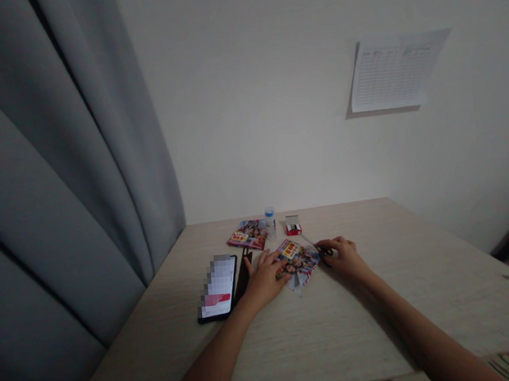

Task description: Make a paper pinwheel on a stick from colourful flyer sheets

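Observation:
My left hand [264, 279] lies on the table with its fingers spread, their tips on the left side of a colourful printed leaflet [301, 258]. The leaflet has a yellow patch with red figures and a picture of people; its lower edge looks ragged and pale. On the right, my right hand [344, 258] is closed round the black handles of a pair of scissors [327, 254]. Their thin blades point up and left, over the leaflet's upper right edge. Whether the blades touch the paper I cannot tell.
A similar printed leaflet [248, 234] lies farther back, beside a clear bottle with a blue band [270, 221]. A small red open box [293, 227] stands near the wall. Left of my hand are a phone [218, 290] and a dark flat strip [242, 276]. Grey curtains [100, 138] border the table.

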Motion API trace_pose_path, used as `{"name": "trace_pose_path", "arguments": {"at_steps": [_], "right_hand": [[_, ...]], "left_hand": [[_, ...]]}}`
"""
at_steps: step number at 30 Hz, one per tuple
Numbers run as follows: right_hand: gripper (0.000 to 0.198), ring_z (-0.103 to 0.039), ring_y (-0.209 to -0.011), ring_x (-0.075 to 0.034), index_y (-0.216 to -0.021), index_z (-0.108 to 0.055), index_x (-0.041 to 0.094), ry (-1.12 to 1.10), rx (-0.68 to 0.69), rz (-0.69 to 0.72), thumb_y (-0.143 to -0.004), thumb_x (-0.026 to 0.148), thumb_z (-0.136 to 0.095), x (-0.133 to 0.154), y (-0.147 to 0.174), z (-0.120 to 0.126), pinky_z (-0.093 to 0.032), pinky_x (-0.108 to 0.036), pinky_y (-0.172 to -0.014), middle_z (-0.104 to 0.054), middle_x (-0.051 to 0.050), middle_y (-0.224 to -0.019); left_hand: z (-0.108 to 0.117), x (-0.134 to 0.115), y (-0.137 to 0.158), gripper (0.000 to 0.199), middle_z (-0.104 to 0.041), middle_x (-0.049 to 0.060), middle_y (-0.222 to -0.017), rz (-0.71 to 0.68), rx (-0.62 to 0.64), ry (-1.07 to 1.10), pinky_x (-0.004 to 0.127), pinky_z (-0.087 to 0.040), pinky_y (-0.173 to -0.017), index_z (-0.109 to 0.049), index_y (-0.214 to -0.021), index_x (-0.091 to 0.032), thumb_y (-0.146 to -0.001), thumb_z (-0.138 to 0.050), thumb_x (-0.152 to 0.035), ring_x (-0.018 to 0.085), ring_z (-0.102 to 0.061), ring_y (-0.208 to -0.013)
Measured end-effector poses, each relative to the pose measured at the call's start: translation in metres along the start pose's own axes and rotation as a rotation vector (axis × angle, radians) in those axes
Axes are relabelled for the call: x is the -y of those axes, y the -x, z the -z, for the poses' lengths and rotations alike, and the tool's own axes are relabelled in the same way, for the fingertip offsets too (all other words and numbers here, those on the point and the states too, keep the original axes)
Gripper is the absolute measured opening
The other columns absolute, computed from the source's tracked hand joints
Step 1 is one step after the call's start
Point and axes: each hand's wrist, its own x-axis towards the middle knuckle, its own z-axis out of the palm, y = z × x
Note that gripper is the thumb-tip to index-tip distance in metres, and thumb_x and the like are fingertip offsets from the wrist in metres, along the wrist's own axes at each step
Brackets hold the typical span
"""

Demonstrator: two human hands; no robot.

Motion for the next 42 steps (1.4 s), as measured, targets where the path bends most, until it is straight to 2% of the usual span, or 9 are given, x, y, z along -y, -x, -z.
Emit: {"name": "trace_pose_path", "arguments": {"at_steps": [4,9,15,22,25,29,32,37,42], "right_hand": [[0.042,-0.064,-0.101,-0.026,-0.115,-0.075,0.025,-0.041,-0.004,-0.011,-0.074,0.021,-0.064,-0.006,-0.003,-0.001,-0.039,-0.043,-0.100,-0.074,-0.008,-0.101],[0.046,-0.067,-0.099,-0.026,-0.116,-0.074,0.024,-0.096,-0.005,-0.031,-0.072,0.021,-0.064,-0.020,-0.007,-0.002,-0.045,-0.038,-0.094,-0.075,-0.007,-0.098],[0.045,-0.067,-0.099,-0.025,-0.119,-0.073,0.024,-0.097,0.033,-0.052,-0.074,0.025,-0.064,-0.021,-0.006,-0.004,-0.047,-0.037,-0.094,-0.073,-0.008,-0.101],[0.044,-0.067,-0.091,-0.022,-0.114,-0.075,0.024,-0.094,0.077,-0.061,-0.071,0.024,-0.065,-0.019,-0.006,-0.004,-0.048,-0.033,-0.090,-0.072,-0.007,-0.100],[0.046,-0.067,-0.090,-0.022,-0.113,-0.076,0.025,-0.096,0.090,-0.081,-0.068,0.023,-0.067,-0.016,-0.006,-0.003,-0.048,-0.032,-0.087,-0.073,-0.006,-0.097],[0.044,-0.068,-0.089,-0.023,-0.111,-0.076,0.024,-0.062,0.082,-0.113,-0.068,0.022,-0.066,-0.006,-0.005,0.002,-0.047,-0.032,-0.085,-0.075,-0.006,-0.091],[0.041,-0.069,-0.084,-0.023,-0.109,-0.076,0.023,-0.042,0.077,-0.170,-0.070,0.025,-0.065,-0.001,-0.004,0.004,-0.046,-0.033,-0.081,-0.076,-0.004,-0.086],[0.040,-0.069,-0.082,-0.022,-0.107,-0.076,0.025,-0.048,0.078,-0.202,-0.069,0.026,-0.066,0.001,-0.005,0.001,-0.046,-0.031,-0.078,-0.076,-0.003,-0.085],[0.042,-0.069,-0.085,-0.022,-0.109,-0.076,0.024,-0.049,0.099,-0.192,-0.068,0.024,-0.067,0.000,-0.005,0.002,-0.046,-0.030,-0.079,-0.076,-0.004,-0.087]], "left_hand": [[0.000,0.001,0.000,0.039,-0.054,0.007,-0.138,0.027,-0.036,-0.028,0.080,-0.001,-0.111,-0.066,-0.127,-0.041,-0.087,-0.067,-0.047,0.034,-0.038,-0.138],[0.000,0.002,0.000,0.038,-0.059,0.005,-0.127,0.005,-0.039,-0.005,0.081,0.000,-0.110,-0.065,-0.127,-0.044,-0.089,-0.066,-0.045,0.032,-0.042,-0.132],[-0.003,0.005,0.000,0.035,-0.061,0.001,-0.133,-0.040,-0.059,0.033,0.083,0.005,-0.108,-0.065,-0.125,-0.044,-0.091,-0.065,-0.040,0.032,-0.042,-0.133],[-0.008,0.006,-0.003,0.035,-0.058,0.000,-0.144,-0.016,-0.053,0.043,0.081,0.008,-0.109,-0.064,-0.127,-0.042,-0.094,-0.061,-0.033,0.035,-0.036,-0.140],[-0.004,0.003,-0.003,0.031,-0.061,0.002,-0.138,-0.007,-0.087,0.033,0.079,0.004,-0.111,-0.065,-0.124,-0.038,-0.094,-0.061,-0.030,0.032,-0.040,-0.137],[0.003,-0.004,-0.003,0.020,-0.065,0.003,-0.121,0.013,-0.166,0.013,0.075,-0.004,-0.114,-0.069,-0.111,-0.032,-0.092,-0.063,-0.031,0.028,-0.049,-0.126],[0.004,-0.007,-0.001,0.017,-0.067,0.001,-0.115,0.001,-0.169,0.029,0.073,0.000,-0.115,-0.070,-0.107,-0.032,-0.091,-0.064,-0.035,0.027,-0.051,-0.123],[-0.001,-0.009,0.002,0.034,-0.066,0.005,-0.122,-0.025,-0.132,0.033,0.075,0.007,-0.114,-0.068,-0.115,-0.032,-0.085,-0.070,-0.049,0.031,-0.047,-0.128],[-0.004,-0.005,0.002,0.047,-0.061,0.004,-0.136,-0.007,-0.085,0.018,0.075,0.008,-0.114,-0.063,-0.128,-0.037,-0.084,-0.071,-0.050,0.034,-0.040,-0.137]]}}
